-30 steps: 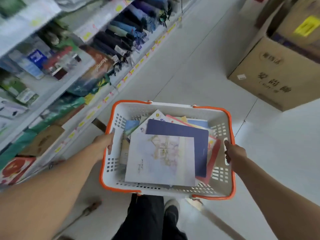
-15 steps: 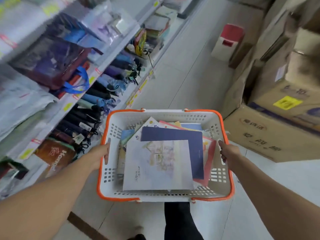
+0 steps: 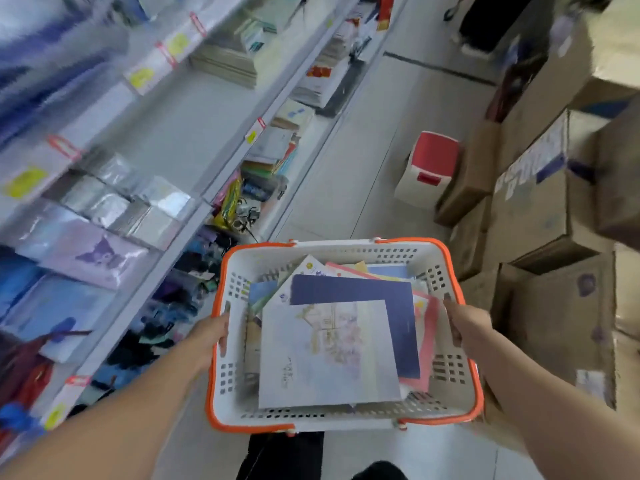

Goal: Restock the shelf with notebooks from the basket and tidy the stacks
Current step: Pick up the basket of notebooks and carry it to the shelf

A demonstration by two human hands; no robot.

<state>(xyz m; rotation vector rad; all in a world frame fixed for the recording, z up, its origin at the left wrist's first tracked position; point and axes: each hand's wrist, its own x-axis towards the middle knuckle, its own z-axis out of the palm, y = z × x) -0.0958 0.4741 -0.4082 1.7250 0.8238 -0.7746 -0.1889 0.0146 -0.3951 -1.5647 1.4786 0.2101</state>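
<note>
I carry a white basket with an orange rim (image 3: 346, 249) in front of me at waist height. My left hand (image 3: 211, 332) grips its left rim, and my right hand (image 3: 465, 323) grips its right rim. Several notebooks lie loose inside: a pale illustrated one (image 3: 325, 355) on top, a dark blue one (image 3: 381, 296) under it, and pink and yellow ones beneath. The shelf (image 3: 242, 133) runs along my left, with stacks of notebooks (image 3: 228, 60) further up the aisle.
Cardboard boxes (image 3: 540, 216) are piled along the right side of the aisle. A white and red step stool (image 3: 427, 168) stands on the floor ahead. Packaged stationery and folded umbrellas fill the near shelf levels. A person's legs (image 3: 481, 26) stand at the far end.
I have walked forward along the aisle with the basket held the same way. The umbrellas have slid behind on the left, and notebook stacks and the stool have come closer.
</note>
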